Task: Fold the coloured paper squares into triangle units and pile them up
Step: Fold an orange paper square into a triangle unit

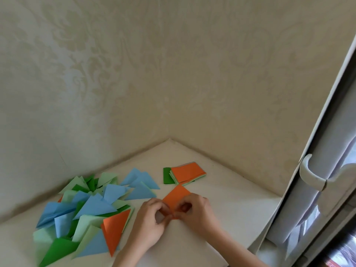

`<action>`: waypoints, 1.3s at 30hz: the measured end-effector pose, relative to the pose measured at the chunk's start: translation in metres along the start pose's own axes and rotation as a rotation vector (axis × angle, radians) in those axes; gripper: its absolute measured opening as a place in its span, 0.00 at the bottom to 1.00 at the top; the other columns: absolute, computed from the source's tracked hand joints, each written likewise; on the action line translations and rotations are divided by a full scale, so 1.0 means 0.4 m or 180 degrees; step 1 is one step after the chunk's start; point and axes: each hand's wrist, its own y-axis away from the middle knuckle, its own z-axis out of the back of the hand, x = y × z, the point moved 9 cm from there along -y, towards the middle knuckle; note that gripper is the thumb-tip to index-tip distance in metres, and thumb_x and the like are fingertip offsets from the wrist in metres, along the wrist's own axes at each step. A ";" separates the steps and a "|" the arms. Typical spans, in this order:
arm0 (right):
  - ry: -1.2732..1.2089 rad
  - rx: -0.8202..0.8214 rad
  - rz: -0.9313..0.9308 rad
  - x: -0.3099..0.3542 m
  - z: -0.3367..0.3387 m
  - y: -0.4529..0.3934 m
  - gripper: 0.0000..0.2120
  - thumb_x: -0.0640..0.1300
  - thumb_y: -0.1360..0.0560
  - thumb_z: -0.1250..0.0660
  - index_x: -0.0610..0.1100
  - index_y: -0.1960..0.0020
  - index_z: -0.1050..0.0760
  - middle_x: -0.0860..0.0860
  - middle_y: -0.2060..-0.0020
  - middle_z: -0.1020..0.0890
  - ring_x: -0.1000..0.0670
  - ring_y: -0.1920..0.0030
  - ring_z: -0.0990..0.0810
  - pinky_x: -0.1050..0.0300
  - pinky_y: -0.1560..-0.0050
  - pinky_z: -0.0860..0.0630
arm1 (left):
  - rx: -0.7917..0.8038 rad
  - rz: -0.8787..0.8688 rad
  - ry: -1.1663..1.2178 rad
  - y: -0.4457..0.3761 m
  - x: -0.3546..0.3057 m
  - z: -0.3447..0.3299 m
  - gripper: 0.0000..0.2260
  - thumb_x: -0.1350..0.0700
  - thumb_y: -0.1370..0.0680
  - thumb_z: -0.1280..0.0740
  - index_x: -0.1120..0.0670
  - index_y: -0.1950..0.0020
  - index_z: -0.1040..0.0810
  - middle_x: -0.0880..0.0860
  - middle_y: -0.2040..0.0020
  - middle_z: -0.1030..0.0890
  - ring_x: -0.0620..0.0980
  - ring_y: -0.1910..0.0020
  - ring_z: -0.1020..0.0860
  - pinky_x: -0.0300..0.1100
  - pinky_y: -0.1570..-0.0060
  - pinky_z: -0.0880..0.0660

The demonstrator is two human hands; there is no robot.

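An orange paper square (176,197) lies on the white sill, its near corner lifted between my hands. My left hand (149,222) pinches that near corner from the left. Meeting it there, my right hand (194,211) pinches the same corner with thumb and fingers. A stack of unfolded squares (187,173), orange on top with green beneath, sits just beyond. To the left spreads a loose pile of folded triangles (84,212) in blue, light green and dark green, with one orange triangle (114,230) at its near right edge.
The white sill (221,199) ends in a corner of patterned beige wall (173,83) behind the papers. A white window frame with a handle (312,174) stands along the right side.
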 end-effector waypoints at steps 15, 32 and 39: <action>0.0938 0.0549 0.0297 0.026 -0.026 -0.004 0.10 0.53 0.27 0.32 0.48 0.51 0.21 0.55 0.55 0.29 0.52 0.55 0.25 0.57 0.46 0.32 | 0.0352 -0.0092 0.0016 0.014 -0.022 0.008 0.15 0.63 0.30 0.30 0.45 0.49 0.21 0.39 0.49 0.22 0.34 0.46 0.28 0.23 0.48 0.36; 0.0170 0.0574 0.0591 0.047 0.022 0.007 0.04 0.48 0.28 0.29 0.51 0.56 0.23 0.55 0.57 0.21 0.59 0.60 0.25 0.69 0.60 0.31 | 0.0080 -0.0926 -0.1207 0.023 -0.070 0.018 0.13 0.63 0.32 0.30 0.45 0.55 0.22 0.40 0.58 0.22 0.41 0.56 0.26 0.36 0.56 0.34; 0.0375 0.0377 0.0943 0.038 0.019 0.028 0.17 0.58 0.30 0.32 0.45 0.55 0.17 0.54 0.52 0.22 0.62 0.57 0.26 0.76 0.54 0.34 | -0.0094 -0.0690 -0.0566 0.010 -0.081 0.018 0.06 0.57 0.27 0.30 0.46 0.53 0.20 0.40 0.57 0.20 0.40 0.57 0.24 0.39 0.55 0.27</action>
